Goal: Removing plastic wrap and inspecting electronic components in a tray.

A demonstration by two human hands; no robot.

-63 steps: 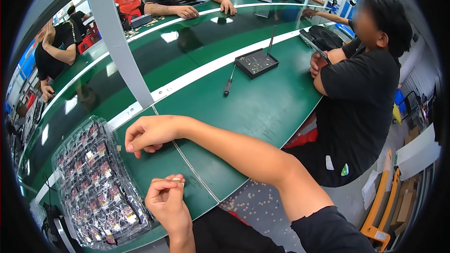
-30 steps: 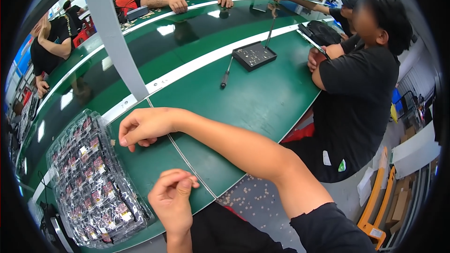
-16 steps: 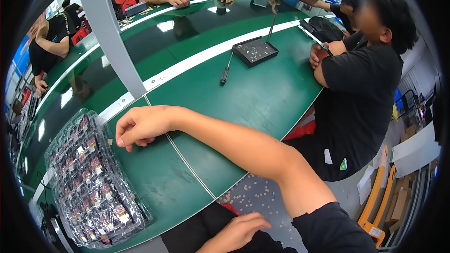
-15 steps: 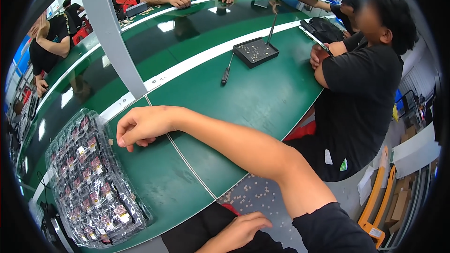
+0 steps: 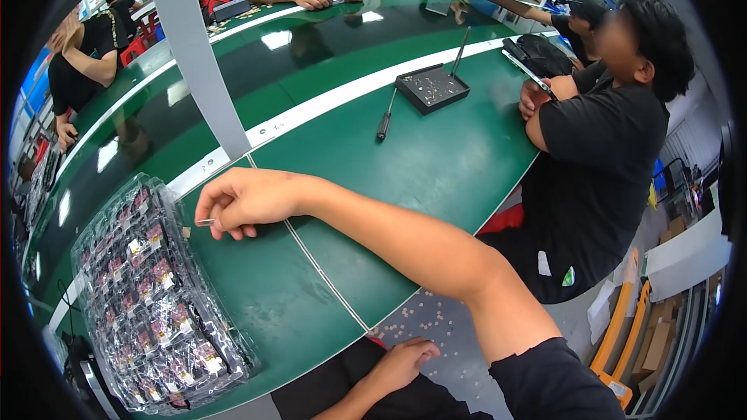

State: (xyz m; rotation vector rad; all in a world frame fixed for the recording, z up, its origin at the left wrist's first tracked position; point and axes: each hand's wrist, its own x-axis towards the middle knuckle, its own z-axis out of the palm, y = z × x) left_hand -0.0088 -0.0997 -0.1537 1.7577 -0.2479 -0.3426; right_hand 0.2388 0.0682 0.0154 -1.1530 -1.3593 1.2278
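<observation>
My right hand [image 5: 253, 201], its arm stretched leftward over the green table [image 5: 261, 288], is raised beside a clear plastic tray stack. The fingers are bent in a pinch on a thin pale strip [image 5: 206, 222], whose exact kind is too small to tell. The tray stack [image 5: 152, 295] carries rows of small dark and pinkish parts with white bits on them. A tiny tan piece [image 5: 186, 232] lies at its right edge. Low in the picture, my left hand [image 5: 397, 367] rests on my dark-clad thigh, fingers loosely bent, with nothing seen in it.
A black shallow tray [image 5: 433, 89] of small pieces stands farther off, beside a screwdriver [image 5: 384, 126]. A grey post [image 5: 198, 54] rises at the table's white strip. At right sits a person [image 5: 599, 140] holding a phone-like device. Small pale pieces [image 5: 428, 319] litter the floor.
A thin pale strip now shows at my right fingertips. My left hand has drawn its fingers in a little on the thigh. The view has shifted slightly.
</observation>
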